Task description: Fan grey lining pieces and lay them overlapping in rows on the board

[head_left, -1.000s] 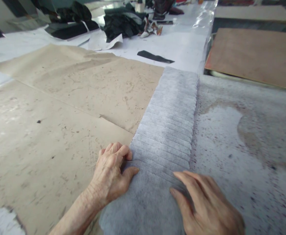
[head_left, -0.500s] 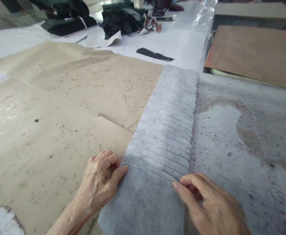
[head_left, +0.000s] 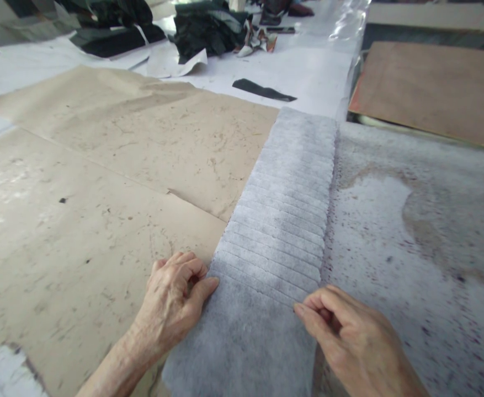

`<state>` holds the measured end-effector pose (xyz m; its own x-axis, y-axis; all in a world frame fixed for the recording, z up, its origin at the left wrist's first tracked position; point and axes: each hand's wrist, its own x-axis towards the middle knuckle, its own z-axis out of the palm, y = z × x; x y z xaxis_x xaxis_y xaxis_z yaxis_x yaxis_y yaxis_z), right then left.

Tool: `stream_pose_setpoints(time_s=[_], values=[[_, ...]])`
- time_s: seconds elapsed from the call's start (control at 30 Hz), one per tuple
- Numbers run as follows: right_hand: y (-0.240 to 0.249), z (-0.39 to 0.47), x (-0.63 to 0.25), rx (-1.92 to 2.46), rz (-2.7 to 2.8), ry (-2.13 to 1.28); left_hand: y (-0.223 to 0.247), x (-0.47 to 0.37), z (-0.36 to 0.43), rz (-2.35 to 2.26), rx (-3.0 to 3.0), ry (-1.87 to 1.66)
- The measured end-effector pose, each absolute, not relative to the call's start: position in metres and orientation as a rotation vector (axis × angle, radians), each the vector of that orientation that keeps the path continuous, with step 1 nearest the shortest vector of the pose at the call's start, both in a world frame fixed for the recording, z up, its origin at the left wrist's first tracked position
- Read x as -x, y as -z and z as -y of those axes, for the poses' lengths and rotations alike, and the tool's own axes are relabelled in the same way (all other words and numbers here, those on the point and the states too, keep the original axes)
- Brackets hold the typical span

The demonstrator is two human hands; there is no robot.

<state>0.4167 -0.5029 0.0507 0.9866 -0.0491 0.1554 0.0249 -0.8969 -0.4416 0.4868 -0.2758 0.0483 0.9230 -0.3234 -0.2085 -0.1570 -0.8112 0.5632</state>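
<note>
A row of overlapping pale grey, felt-like fabric pieces [head_left: 283, 220] runs away from me, their edges showing as close parallel lines. Nearest to me lies the topmost piece [head_left: 242, 342], with its whole face visible. My left hand [head_left: 175, 298] pinches the left edge of this piece between thumb and curled fingers. At its far right corner, my right hand [head_left: 349, 331] holds the edge between thumb and forefinger. The undersides of the pieces are hidden.
Brown paper [head_left: 113, 165] covers the table on the left. A stained grey-white surface [head_left: 374, 248] lies to the right, with a brown board [head_left: 432, 94] behind it. Farther back are a dark strip [head_left: 264, 90] and a heap of dark material [head_left: 208, 30].
The near piece's far edge has settled closer against the row at the right. My right hand has shifted slightly up; my left hand keeps its place on the left edge.
</note>
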Motion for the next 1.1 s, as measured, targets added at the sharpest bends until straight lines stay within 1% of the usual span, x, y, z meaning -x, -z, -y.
stream_pose_setpoints(time_s=[0.4, 0.57, 0.67, 0.77, 0.93, 1.0, 1.1], values=[[-0.041, 0.51, -0.413, 2.68, 0.008, 0.149, -0.05, -0.489, 0.28, 0.309, -2.505, 0.422], [-0.039, 0.504, -0.409, 2.773, -0.085, 0.27, -0.051, -0.489, 0.281, 0.329, -2.524, 0.421], [-0.04, 0.499, -0.407, 2.782, -0.231, 0.318, -0.046, -0.484, 0.28, 0.347, -2.579, 0.325], [-0.044, 0.502, -0.403, 2.688, -0.335, 0.339, -0.039, -0.476, 0.277, 0.311, -2.667, 0.164], [-0.054, 0.508, -0.388, 2.646, -0.18, 0.472, -0.037, -0.458, 0.271, 0.16, -2.674, -0.243], [-0.056, 0.505, -0.383, 2.658, -0.054, 0.433, -0.041, -0.449, 0.27, 0.258, -2.689, -0.332], [-0.053, 0.498, -0.382, 2.691, 0.073, 0.367, -0.045, -0.435, 0.276, 0.629, -2.677, -0.351]])
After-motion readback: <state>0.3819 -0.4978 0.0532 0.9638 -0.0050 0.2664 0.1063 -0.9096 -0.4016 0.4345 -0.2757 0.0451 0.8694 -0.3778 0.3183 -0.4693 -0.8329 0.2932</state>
